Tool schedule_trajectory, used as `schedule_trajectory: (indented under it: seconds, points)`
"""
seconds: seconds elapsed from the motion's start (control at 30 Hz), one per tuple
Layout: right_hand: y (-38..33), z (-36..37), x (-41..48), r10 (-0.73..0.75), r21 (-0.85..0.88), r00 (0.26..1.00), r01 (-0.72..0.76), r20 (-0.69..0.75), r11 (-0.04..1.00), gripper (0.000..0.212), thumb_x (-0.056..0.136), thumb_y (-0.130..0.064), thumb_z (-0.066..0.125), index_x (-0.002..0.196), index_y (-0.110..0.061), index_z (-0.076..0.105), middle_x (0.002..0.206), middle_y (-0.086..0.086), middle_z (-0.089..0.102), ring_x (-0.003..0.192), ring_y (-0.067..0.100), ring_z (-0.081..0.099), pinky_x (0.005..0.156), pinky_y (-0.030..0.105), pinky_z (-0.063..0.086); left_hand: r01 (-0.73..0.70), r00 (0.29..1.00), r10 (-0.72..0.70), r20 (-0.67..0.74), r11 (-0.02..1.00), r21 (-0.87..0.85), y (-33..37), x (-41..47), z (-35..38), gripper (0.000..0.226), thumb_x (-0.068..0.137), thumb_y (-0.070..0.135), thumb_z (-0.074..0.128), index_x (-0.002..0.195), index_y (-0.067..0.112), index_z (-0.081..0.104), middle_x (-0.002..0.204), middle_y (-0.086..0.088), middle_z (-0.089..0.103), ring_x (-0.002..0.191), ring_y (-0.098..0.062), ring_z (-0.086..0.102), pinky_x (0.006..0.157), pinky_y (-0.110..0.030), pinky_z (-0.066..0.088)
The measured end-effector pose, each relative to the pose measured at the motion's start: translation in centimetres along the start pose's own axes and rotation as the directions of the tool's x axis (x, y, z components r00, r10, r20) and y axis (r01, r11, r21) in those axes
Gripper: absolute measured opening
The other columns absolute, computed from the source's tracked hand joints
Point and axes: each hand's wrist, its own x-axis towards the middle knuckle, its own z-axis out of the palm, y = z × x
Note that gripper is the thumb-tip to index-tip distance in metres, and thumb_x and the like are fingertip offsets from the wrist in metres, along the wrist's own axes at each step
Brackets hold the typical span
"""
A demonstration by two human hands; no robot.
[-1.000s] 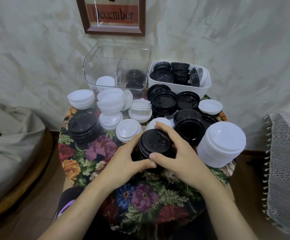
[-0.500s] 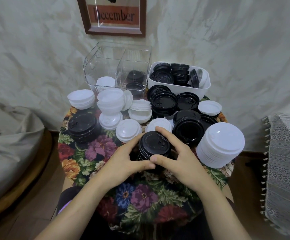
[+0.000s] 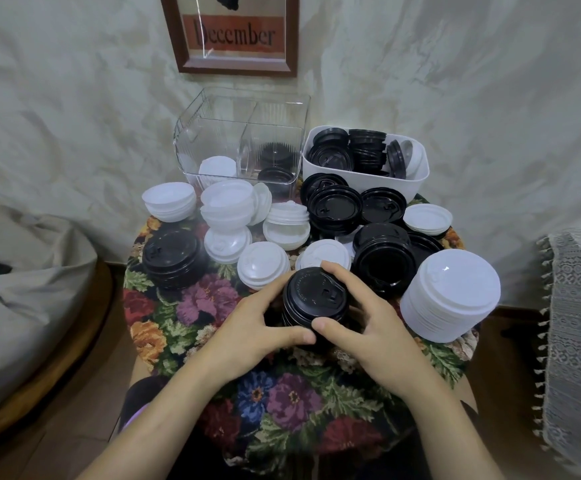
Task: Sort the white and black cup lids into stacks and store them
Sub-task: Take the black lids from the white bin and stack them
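While both hands are cupping it from either side, the stack of black lids (image 3: 315, 299) is standing near the middle of the flowered desk (image 3: 282, 410), a little toward six o'clock. The left hand (image 3: 247, 327) is curling round its nine o'clock flank and the right hand (image 3: 375, 337) round its three o'clock flank, thumbs nearly meeting at the near edge. These are thin plastic lids, so I am judging the pile light, slightly springy and glossy enough to slide. Nested loosely, it could shear or fan out if squeezed only at the top. Gripping low on the sides, with a finger pressing the top lid down, is looking like the safest hold. A tall white stack (image 3: 451, 296) is crowding in at three o'clock. The clear box (image 3: 240, 147) and white tub (image 3: 417, 174) are waiting at twelve and one o'clock.
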Motion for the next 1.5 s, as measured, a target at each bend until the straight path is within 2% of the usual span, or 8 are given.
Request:
schedule_trajectory:
  seconds: [0.2, 0.37, 0.6, 0.77, 0.87, 1.23, 1.37, 1.5]
  points:
    - [0.5, 1.1, -0.4, -0.008, 0.008, 0.997, 0.009, -0.078, 1.000, 0.067, 0.091, -0.029, 0.079, 0.145, -0.050, 0.045, 0.142, -0.030, 0.056, 0.134, -0.005, 0.050, 0.116, 0.034, 0.041, -0.007, 1.000, 0.008, -0.021, 0.998, 0.062, -0.1, 0.0, 0.0, 0.078, 0.076, 0.035, 0.089, 0.143, 0.046, 0.051, 0.136, 0.024, 0.064, 0.131, 0.001, 0.057, 0.114, -0.035, 0.042]
    - [0.4, 1.7, -1.0, -0.032, -0.167, 0.990, 0.009, -0.137, 0.986, 0.069, 0.090, -0.049, 0.073, 0.144, -0.063, 0.033, 0.146, -0.041, 0.040, 0.136, -0.023, 0.032, 0.109, 0.006, 0.027, -0.013, 1.000, 0.014, -0.020, 0.996, 0.090, -0.3, 0.0, 0.0, 0.080, 0.077, 0.036, 0.090, 0.145, 0.047, 0.050, 0.137, 0.024, 0.063, 0.132, 0.001, 0.056, 0.116, -0.040, 0.041]
    - [-0.2, 0.4, -0.8, -0.008, -0.066, 0.997, 0.004, -0.073, 0.998, 0.079, 0.087, -0.049, 0.078, 0.154, -0.051, 0.037, 0.149, -0.034, 0.047, 0.138, -0.013, 0.041, 0.118, 0.032, 0.038, -0.027, 0.999, 0.027, 0.031, 0.999, 0.030, 0.3, -0.1, -0.4, 0.087, 0.075, 0.047, 0.086, 0.151, 0.048, 0.043, 0.147, 0.027, 0.055, 0.140, 0.003, 0.048, 0.116, -0.033, 0.038]
    - [-0.2, 0.1, -0.9, -0.017, -0.053, 0.997, 0.013, -0.077, 0.999, 0.075, 0.087, -0.055, 0.073, 0.151, -0.056, 0.035, 0.151, -0.035, 0.044, 0.141, -0.008, 0.040, 0.120, 0.039, 0.037, -0.029, 1.000, 0.029, -0.005, 1.000, 0.001, 1.0, -0.1, -0.9, 0.085, 0.077, 0.048, 0.084, 0.148, 0.060, 0.039, 0.145, 0.035, 0.052, 0.137, 0.008, 0.048, 0.111, -0.021, 0.041]
    - [0.2, -0.1, -1.0, -0.003, -0.033, 0.997, 0.001, -0.083, 0.999, 0.073, 0.085, -0.060, 0.071, 0.150, -0.056, 0.037, 0.151, -0.032, 0.045, 0.142, -0.005, 0.041, 0.119, 0.042, 0.038, -0.033, 0.999, 0.033, -0.016, 0.999, 0.021, 1.4, -0.2, -0.9, 0.081, 0.077, 0.056, 0.081, 0.149, 0.057, 0.043, 0.150, 0.028, 0.052, 0.139, 0.003, 0.049, 0.116, -0.036, 0.041]
    - [0.6, 0.5, -0.9, 0.015, -0.014, 0.996, -0.016, -0.090, 1.000, 0.074, 0.081, -0.060, 0.074, 0.149, -0.049, 0.046, 0.146, -0.033, 0.052, 0.139, -0.010, 0.043, 0.119, 0.038, 0.038, -0.013, 0.997, 0.020, -0.071, 0.994, 0.104, 0.5, -0.7, -0.4, 0.078, 0.086, 0.038, 0.083, 0.148, 0.060, 0.042, 0.148, 0.034, 0.050, 0.142, 0.008, 0.041, 0.124, -0.042, 0.033]
    - [0.9, 0.5, -1.0, 0.029, -0.010, 0.996, -0.030, -0.079, 0.999, 0.064, 0.089, -0.042, 0.078, 0.141, -0.059, 0.044, 0.141, -0.041, 0.051, 0.136, -0.014, 0.043, 0.117, 0.030, 0.037, -0.024, 0.997, 0.033, -0.067, 0.992, 0.123, 0.4, -0.7, -0.3, 0.080, 0.081, 0.049, 0.078, 0.151, 0.058, 0.039, 0.150, 0.032, 0.050, 0.143, 0.006, 0.042, 0.124, -0.044, 0.034]
    - [0.7, 0.5, -1.0, 0.028, -0.030, 0.996, -0.031, -0.089, 0.999, 0.069, 0.088, -0.053, 0.075, 0.148, -0.054, 0.041, 0.145, -0.039, 0.047, 0.138, -0.015, 0.038, 0.119, 0.030, 0.035, -0.026, 0.998, 0.033, -0.045, 0.988, 0.152, 1.0, -0.6, -0.6, 0.080, 0.080, 0.059, 0.076, 0.151, 0.058, 0.039, 0.151, 0.033, 0.048, 0.143, 0.008, 0.041, 0.123, -0.043, 0.034]
